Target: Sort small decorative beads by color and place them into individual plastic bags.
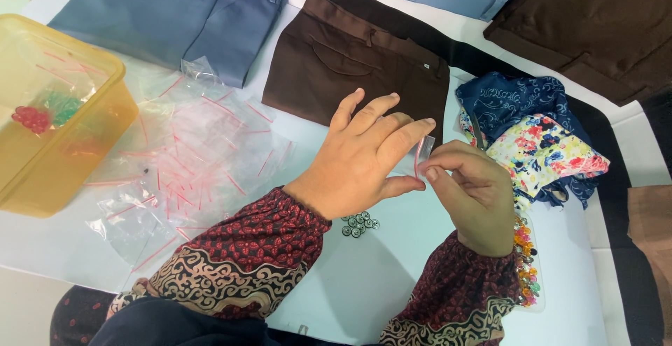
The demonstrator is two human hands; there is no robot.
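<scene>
Clear plastic, red-striped at its mouth: the small zip bag [421, 156] is pinched between both hands, in front of the brown trousers [350, 62]. Head view: the left hand [360, 157] grips it between thumb and forefinger, other fingers fanned; the right hand [470, 192] is closed narrowly on its strip. Silver buttons [358, 224] lie on the table below the hands, the loose bag pile [185, 171] left of them. The thin film looks slippery; a weak pinch could let it drop among the buttons.
</scene>
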